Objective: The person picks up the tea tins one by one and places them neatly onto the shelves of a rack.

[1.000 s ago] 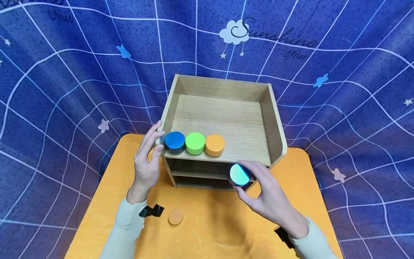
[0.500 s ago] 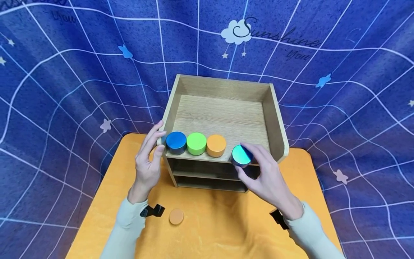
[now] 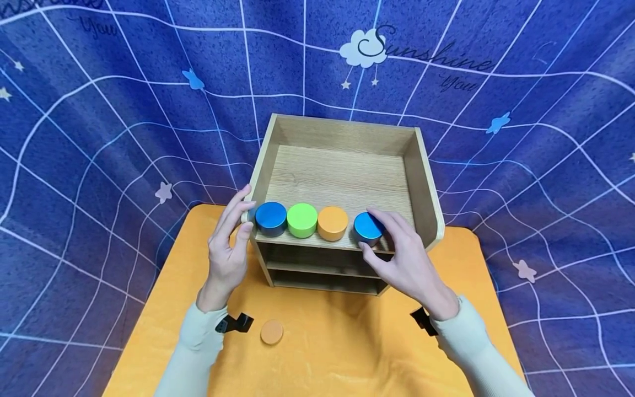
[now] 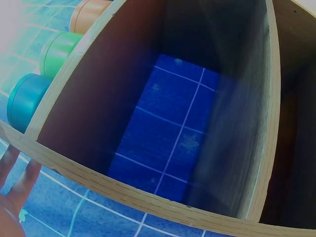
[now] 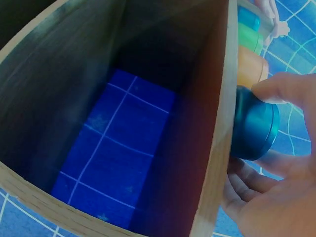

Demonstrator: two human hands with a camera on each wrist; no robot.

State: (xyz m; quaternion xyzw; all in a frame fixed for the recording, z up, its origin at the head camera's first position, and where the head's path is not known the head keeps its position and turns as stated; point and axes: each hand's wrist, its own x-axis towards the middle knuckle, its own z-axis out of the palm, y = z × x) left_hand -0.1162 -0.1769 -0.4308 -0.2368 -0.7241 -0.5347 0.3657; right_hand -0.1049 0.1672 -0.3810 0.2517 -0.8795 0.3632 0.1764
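Observation:
My right hand pinches a round blue tin between thumb and fingers at the front of the wooden shelf's top. The right wrist view shows that blue tin against the top board's edge, fingers around its side. To its left, past a small gap, stand an orange tin, a green tin and another blue tin in a close row. My left hand rests at the shelf's left front corner with its fingers extended, beside that second blue tin.
A flat round orange-brown disc lies on the yellow tabletop in front of the shelf. Below the top are open compartments. Raised side walls border the top. A blue patterned curtain hangs behind.
My right hand has raised the blue tin from in front of the shelf and moved it back onto the top's front edge, right of the orange tin. The left hand has stayed put.

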